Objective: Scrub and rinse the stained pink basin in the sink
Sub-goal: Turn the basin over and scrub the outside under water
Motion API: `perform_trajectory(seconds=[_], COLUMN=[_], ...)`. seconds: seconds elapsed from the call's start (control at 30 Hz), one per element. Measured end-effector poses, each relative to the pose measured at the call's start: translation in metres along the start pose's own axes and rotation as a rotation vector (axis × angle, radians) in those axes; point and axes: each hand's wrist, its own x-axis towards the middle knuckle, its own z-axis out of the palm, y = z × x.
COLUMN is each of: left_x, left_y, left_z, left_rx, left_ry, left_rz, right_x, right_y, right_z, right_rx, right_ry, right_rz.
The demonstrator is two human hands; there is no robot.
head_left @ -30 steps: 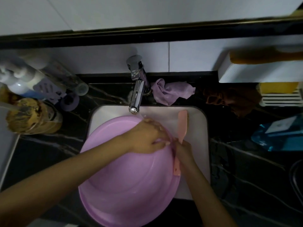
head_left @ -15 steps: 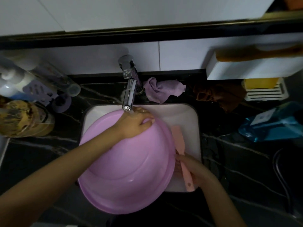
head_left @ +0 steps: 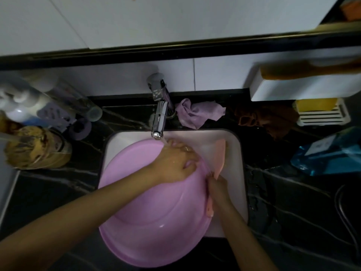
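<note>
The pink basin (head_left: 148, 222) sits tilted in the white sink (head_left: 235, 173), its near rim hanging out over the front edge. The left hand (head_left: 175, 163) lies flat on the inner wall near the far rim, fingers close together, right where the water from the chrome faucet (head_left: 160, 118) lands. The right hand (head_left: 217, 187) is at the basin's right rim, fingers wrapped round a salmon-pink tool (head_left: 220, 153). A lilac cloth (head_left: 197, 113) lies crumpled beside the faucet on the black counter (head_left: 293, 202).

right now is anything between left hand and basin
Nothing visible: the left hand rests on the far rim of the basin under the tap; the right hand holds a peach tool at its right rim.
</note>
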Motion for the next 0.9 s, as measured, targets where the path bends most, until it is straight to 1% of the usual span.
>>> perform_trajectory(seconds=[0.03, 0.07, 0.1, 0.13, 0.17, 0.2, 0.23, 0.27, 0.3, 0.4, 0.43, 0.47, 0.5, 0.53, 0.57, 0.63, 0.67, 0.7, 0.77, 0.8, 0.83, 0.87, 0.9], left_x=[0.000, 0.002, 0.003, 0.005, 0.007, 0.009, 0.009, 0.009, 0.010, 0.004, 0.004, 0.006, 0.009, 0.013, 0.017, 0.022, 0.022, 0.020, 0.012, 0.005, 0.002, 0.003, 0.008], left_y=[-0.004, -0.011, -0.021, -0.029, -0.038, -0.045, -0.046, -0.042, -0.034, 0.001, 0.010, 0.013, 0.009, -0.001, -0.015, -0.038, -0.038, -0.029, -0.001, 0.012, 0.020, 0.019, 0.015], left_z=[-0.005, -0.011, -0.016, -0.022, -0.025, -0.025, -0.023, -0.020, -0.016, -0.003, -0.004, -0.007, -0.011, -0.010, -0.011, -0.013, -0.014, -0.015, -0.010, -0.010, -0.010, -0.010, -0.013], left_rx=[-0.013, -0.055, -0.106, -0.145, -0.155, -0.125, -0.064, -0.018, -0.006, 0.003, 0.001, -0.019, -0.046, -0.064, -0.067, -0.121, -0.116, -0.064, 0.023, 0.018, -0.013, -0.044, -0.074], left_ry=[-0.031, -0.049, -0.063, -0.067, -0.091, -0.101, -0.096, -0.081, -0.045, -0.058, -0.075, -0.091, -0.126, -0.159, -0.198, -0.217, -0.215, -0.204, -0.111, -0.066, -0.059, -0.078, -0.107], left_rz=[0.017, -0.010, -0.093, -0.221, -0.399, -0.546, -0.605, -0.577, -0.481, -0.013, 0.079, 0.118, 0.077, 0.007, -0.105, -0.311, -0.348, -0.297, 0.005, 0.140, 0.223, 0.252, 0.201], right_x=[0.003, 0.006, 0.010, 0.013, 0.016, 0.018, 0.020, 0.022, 0.024, 0.028, 0.031, 0.033, 0.033, 0.034, 0.033, 0.032, 0.031, 0.030, 0.029, 0.028, 0.028, 0.028, 0.027], right_y=[-0.002, -0.003, -0.005, -0.006, -0.008, -0.008, -0.008, -0.005, -0.004, 0.004, 0.005, 0.006, 0.006, 0.006, 0.005, 0.003, 0.004, 0.003, 0.005, 0.006, 0.005, 0.003, 0.000], right_z=[0.002, 0.003, 0.005, 0.006, 0.007, 0.009, 0.009, 0.011, 0.011, 0.016, 0.016, 0.015, 0.014, 0.013, 0.012, 0.012, 0.012, 0.013, 0.015, 0.017, 0.016, 0.016, 0.013], right_rx=[-0.009, -0.022, -0.038, -0.055, -0.067, -0.075, -0.087, -0.096, -0.106, -0.107, -0.105, -0.107, -0.110, -0.115, -0.122, -0.127, -0.133, -0.144, -0.134, -0.110, -0.088, -0.089, -0.115], right_ry=[0.003, -0.004, -0.010, -0.007, -0.001, 0.002, 0.008, 0.005, 0.005, 0.007, 0.007, 0.005, 0.000, -0.005, -0.003, 0.003, 0.009, 0.013, 0.010, -0.005, -0.015, -0.022, -0.023], right_rz=[-0.011, -0.029, -0.042, -0.052, -0.057, -0.057, -0.052, -0.036, -0.029, -0.024, -0.026, -0.032, -0.032, -0.031, -0.031, -0.034, -0.039, -0.046, -0.061, -0.067, -0.069, -0.065, -0.053])
